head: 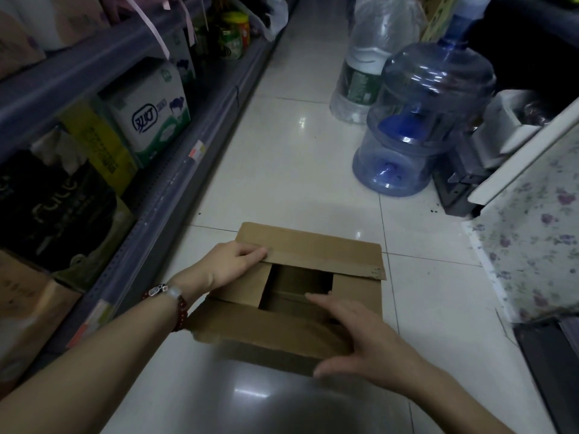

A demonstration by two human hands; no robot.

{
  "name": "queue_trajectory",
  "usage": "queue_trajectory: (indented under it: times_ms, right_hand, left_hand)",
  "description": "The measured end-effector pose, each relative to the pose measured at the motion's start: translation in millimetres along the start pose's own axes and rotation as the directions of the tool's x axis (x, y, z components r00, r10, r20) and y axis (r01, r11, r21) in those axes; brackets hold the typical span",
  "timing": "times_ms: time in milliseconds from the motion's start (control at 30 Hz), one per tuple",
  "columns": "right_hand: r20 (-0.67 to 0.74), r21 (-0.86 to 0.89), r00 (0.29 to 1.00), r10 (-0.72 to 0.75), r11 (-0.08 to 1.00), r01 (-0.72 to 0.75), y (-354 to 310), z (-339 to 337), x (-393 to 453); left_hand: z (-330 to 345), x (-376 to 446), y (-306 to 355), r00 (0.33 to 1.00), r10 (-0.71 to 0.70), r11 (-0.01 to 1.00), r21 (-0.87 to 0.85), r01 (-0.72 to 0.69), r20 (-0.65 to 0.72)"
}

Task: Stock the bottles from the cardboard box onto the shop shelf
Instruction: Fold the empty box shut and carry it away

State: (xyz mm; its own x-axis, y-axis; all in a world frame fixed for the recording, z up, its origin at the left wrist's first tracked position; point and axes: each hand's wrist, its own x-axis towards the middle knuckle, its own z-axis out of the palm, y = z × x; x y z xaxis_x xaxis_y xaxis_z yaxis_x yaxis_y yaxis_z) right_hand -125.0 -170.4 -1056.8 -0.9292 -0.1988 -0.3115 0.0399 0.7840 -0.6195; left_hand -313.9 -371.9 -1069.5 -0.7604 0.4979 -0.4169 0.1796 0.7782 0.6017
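The cardboard box (291, 296) sits on the floor (297, 170) at 6 o'clock, flaps partly shut. The left hand (232, 264) lies flat on the far flap, fingers together; the right hand (354, 333) rests spread on the near flap. The shop shelf (175, 170) runs at 9 o'clock, and water jugs (416, 120) stand at 1 o'clock.

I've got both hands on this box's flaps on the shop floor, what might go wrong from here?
The cardboard box looks only partly open; what's inside is too dark to see, so reaching in blind may knock bottles. The left hand lies on a taped flap, which may tear unevenly if pulled. The blue water jugs crowd the aisle just beyond.
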Motion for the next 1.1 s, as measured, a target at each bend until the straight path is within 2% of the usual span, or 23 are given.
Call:
queue_trajectory:
  times_ms: [100, 200, 300, 400, 500, 567, 667, 767, 867, 900, 1000, 1100]
  right_hand:
    - [-0.144, 0.060, 0.989, 0.021, 0.998, -0.012, 9.0, -18.6, 8.2]
    - [-0.287, -0.001, 0.956, 0.055, 0.998, -0.057, 18.1, -36.9, 22.7]
    - [-0.420, -0.064, 0.901, 0.106, 0.987, -0.146, 30.6, -45.7, 39.8]
    - [-0.525, -0.125, 0.837, 0.152, 0.960, -0.252, 47.5, -41.9, 56.8]
    - [-0.587, -0.062, 0.772, 0.244, 0.937, -0.343, 54.4, -31.6, 69.4]
    - [-0.602, -0.011, 0.737, 0.307, 0.920, -0.392, 55.5, -26.1, 75.8]
    - [-0.564, 0.052, 0.727, 0.391, 0.896, -0.442, 61.9, -15.1, 83.2]
    - [-0.550, 0.087, 0.728, 0.409, 0.895, -0.437, 70.1, -1.2, 85.5]
    - [-0.570, 0.106, 0.709, 0.415, 0.893, -0.437, 73.7, 1.5, 85.9]
    - [-0.575, 0.106, 0.700, 0.424, 0.887, -0.450, 74.7, 0.7, 85.2]
    - [-0.533, 0.180, 0.665, 0.523, 0.838, -0.515, 75.2, 1.6, 80.7]
    - [-0.509, 0.276, 0.645, 0.570, 0.818, -0.504, 72.5, 1.0, 73.8]
  left_hand:
    - [-4.1, -1.1, -2.9, 0.998, -0.036, 0.997, -0.066, 0.040, 0.056]
    - [-14.4, -0.8, -5.8, 0.989, -0.085, 0.981, -0.162, 0.104, 0.120]
    - [-24.7, -2.7, -2.5, 0.978, -0.076, 0.959, -0.254, 0.125, 0.196]
    - [-24.1, -2.2, 0.2, 0.995, -0.032, 0.983, -0.178, 0.048, 0.090]
    - [-10.5, -0.4, -5.8, 0.993, 0.107, 0.994, -0.020, -0.108, -0.058]
    - [0.3, 2.0, -13.1, 0.975, 0.158, 0.987, 0.005, -0.159, -0.155]
    - [16.8, 10.3, -21.1, 0.929, 0.216, 0.975, 0.107, -0.193, -0.300]
    - [31.6, 18.0, -24.0, 0.919, 0.124, 0.986, 0.151, -0.072, -0.375]
    - [36.0, 21.5, -28.0, 0.961, -0.073, 0.989, -0.141, 0.036, -0.267]
    - [36.3, 22.8, -28.6, 0.967, -0.084, 0.975, -0.220, 0.031, -0.240]
    - [36.3, 23.6, -25.4, 0.964, -0.039, 0.969, -0.245, -0.028, -0.263]
    - [35.4, 24.0, -18.9, 0.966, -0.112, 0.915, -0.403, 0.009, -0.233]
